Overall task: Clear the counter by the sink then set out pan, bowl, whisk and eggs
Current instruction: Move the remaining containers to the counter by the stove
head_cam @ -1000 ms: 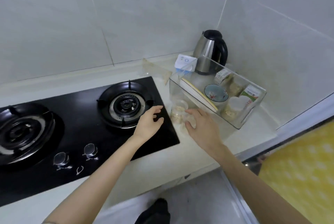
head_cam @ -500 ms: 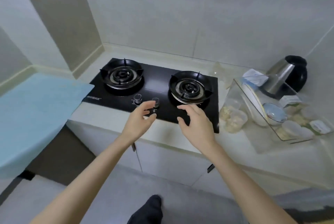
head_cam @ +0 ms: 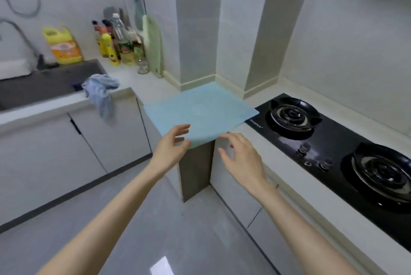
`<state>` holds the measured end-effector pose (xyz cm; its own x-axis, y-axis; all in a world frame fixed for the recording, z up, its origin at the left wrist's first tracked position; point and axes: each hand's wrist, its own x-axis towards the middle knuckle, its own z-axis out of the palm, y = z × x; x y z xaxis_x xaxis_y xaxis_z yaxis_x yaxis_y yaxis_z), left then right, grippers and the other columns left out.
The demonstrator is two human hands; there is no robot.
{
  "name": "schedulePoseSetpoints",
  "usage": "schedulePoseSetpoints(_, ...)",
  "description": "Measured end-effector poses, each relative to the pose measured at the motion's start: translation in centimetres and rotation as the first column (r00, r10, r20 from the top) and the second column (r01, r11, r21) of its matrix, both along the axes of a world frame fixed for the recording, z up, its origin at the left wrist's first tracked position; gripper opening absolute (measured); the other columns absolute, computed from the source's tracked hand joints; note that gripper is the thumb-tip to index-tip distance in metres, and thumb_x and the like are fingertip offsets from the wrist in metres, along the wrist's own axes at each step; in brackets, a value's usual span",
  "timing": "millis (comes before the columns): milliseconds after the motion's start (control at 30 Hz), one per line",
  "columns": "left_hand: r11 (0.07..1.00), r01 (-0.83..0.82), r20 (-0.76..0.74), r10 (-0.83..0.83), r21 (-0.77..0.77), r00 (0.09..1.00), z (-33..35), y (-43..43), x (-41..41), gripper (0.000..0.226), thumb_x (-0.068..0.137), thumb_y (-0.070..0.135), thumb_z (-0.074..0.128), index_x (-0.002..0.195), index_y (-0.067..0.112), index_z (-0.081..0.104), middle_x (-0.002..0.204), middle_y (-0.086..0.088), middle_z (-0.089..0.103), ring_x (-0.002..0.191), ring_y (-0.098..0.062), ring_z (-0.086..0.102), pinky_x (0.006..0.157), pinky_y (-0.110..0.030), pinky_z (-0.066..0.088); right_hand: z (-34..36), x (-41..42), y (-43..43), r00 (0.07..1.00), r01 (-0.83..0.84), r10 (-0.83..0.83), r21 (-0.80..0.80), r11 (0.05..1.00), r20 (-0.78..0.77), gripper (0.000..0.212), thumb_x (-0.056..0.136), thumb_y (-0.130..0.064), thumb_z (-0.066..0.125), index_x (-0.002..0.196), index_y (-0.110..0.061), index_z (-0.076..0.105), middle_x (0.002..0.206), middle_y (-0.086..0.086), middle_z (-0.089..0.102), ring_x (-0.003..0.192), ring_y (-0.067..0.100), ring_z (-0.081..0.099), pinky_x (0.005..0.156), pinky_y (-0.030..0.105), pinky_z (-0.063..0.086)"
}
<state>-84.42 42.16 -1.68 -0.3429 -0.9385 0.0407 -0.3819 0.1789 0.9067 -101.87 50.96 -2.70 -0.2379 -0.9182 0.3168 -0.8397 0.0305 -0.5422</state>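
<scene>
A light blue mat lies flat on the corner of the bench and serves as the marker here. Both hands hover at its near edge, empty, with fingers loosely spread. The left hand overlaps the mat's front corner; whether it touches the mat cannot be told. The right hand sits just right of that corner, in front of the bench edge.

Left of the mat, the bench runs to a dark sink. A crumpled grey-blue rag hangs over the bench edge between the mat and the sink. Behind the mat and to its left, against the wall, stand a cluster of bottles and a pale green cutting board. Farther left is a yellow jug. Right of the mat, touching its far corner, lies a black two-burner hob.
</scene>
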Motion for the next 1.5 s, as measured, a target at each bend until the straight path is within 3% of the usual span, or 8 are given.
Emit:
schedulePoseSetpoints(333,0.951,-0.308,0.025,0.309,-0.035,0.951,1.0,-5.7,27.6,0.04,0.092,0.012,0.056,0.131,0.021,0.05,0.128,0.004,0.056,0.112,-0.01,0.054,0.089,-0.021,0.039,-0.5,25.4,-13.9,0.936,-0.352,0.352,-0.018,0.936,-0.008,0.034,0.092,-0.026,0.056,0.126,-0.025,0.054,0.119,-0.006,0.056,0.109,0.012,0.052,0.08,0.026,0.044)
schedulePoseSetpoints(433,0.909,-0.417,0.024,0.417,-0.024,0.909,1.5,-6.4,35.3,0.041,0.093,0.012,0.055,0.133,0.018,0.049,0.129,0.003,0.055,0.113,-0.011,0.053,0.091,-0.023,0.041,-0.3,33.0,-17.2,0.884,-0.467,0.468,-0.037,0.884,0.017,0.034,0.09,-0.025,0.058,0.124,-0.023,0.056,0.118,-0.004,0.057,0.106,0.016,0.054,0.082,0.035,0.05)
schedulePoseSetpoints(633,0.774,-0.633,-0.002,0.633,-0.025,0.774,1.7,-7.1,47.8,0.041,0.093,0.012,0.054,0.134,0.019,0.049,0.13,0.003,0.054,0.111,-0.01,0.053,0.09,-0.023,0.039,0.7,46.3,-22.4,0.761,-0.648,0.647,-0.04,0.76,-0.044,0.035,0.091,-0.027,0.056,0.126,-0.025,0.054,0.122,-0.007,0.055,0.108,0.014,0.053,0.08,0.031,0.046)
schedulePoseSetpoints(767,0.687,-0.727,-0.026,0.727,-0.012,0.687,1.2,-8.4,53.8,0.042,0.094,0.01,0.053,0.134,0.018,0.048,0.132,0.003,0.054,0.109,-0.008,0.052,0.088,-0.021,0.038,0.7,53.0,-25.8,0.681,-0.732,0.728,-0.034,0.681,-0.084,0.037,0.092,-0.029,0.055,0.129,-0.027,0.051,0.124,-0.009,0.054,0.113,0.012,0.051,0.079,0.025,0.042)
schedulePoseSetpoints(900,0.599,-0.801,-0.055,0.799,-0.008,0.598,0.8,-11.6,59.1,0.042,0.093,0.01,0.054,0.134,0.017,0.047,0.132,0.001,0.054,0.108,-0.009,0.054,0.085,-0.019,0.04,0.6,59.1,-30.0,0.597,-0.801,0.796,-0.015,0.599,-0.096,0.039,0.093,-0.028,0.053,0.131,-0.025,0.048,0.13,-0.006,0.05,0.121,0.013,0.046,0.088,0.029,0.044)
schedulePoseSetpoints(1167,0.476,-0.879,-0.07,0.876,-0.018,0.476,0.4,-20.9,69.0,0.044,0.092,0.008,0.054,0.135,0.016,0.047,0.13,0.002,0.054,0.107,-0.008,0.055,0.073,-0.007,0.04,1.1,70.4,-41.4,0.461,-0.885,0.879,-0.002,0.465,-0.121,0.042,0.092,-0.026,0.053,0.133,-0.025,0.046,0.133,-0.007,0.048,0.125,0.015,0.041,0.089,0.03,0.043)
schedulePoseSetpoints(1333,0.388,-0.922,-0.094,0.917,-0.009,0.387,0.6,-26.2,75.1,0.042,0.091,0.007,0.056,0.131,0.017,0.049,0.127,-0.001,0.057,0.103,-0.011,0.059,0.082,-0.015,0.042,1.4,77.1,-48.3,0.384,-0.922,0.917,0.014,0.387,-0.112,0.042,0.091,-0.024,0.053,0.132,-0.025,0.047,0.132,-0.008,0.048,0.122,0.016,0.044,0.09,0.032,0.046)
schedulePoseSetpoints(1500,0.328,-0.945,-0.081,0.942,0.004,0.327,-0.1,-30.1,80.6,0.043,0.092,0.01,0.056,0.133,0.02,0.047,0.127,0.004,0.054,0.103,-0.008,0.057,0.069,-0.004,0.041,1.0,82.9,-53.4,0.343,-0.936,0.934,0.049,0.349,-0.098,0.041,0.093,-0.026,0.052,0.133,-0.026,0.046,0.133,-0.009,0.046,0.121,0.015,0.042,0.086,0.03,0.044)
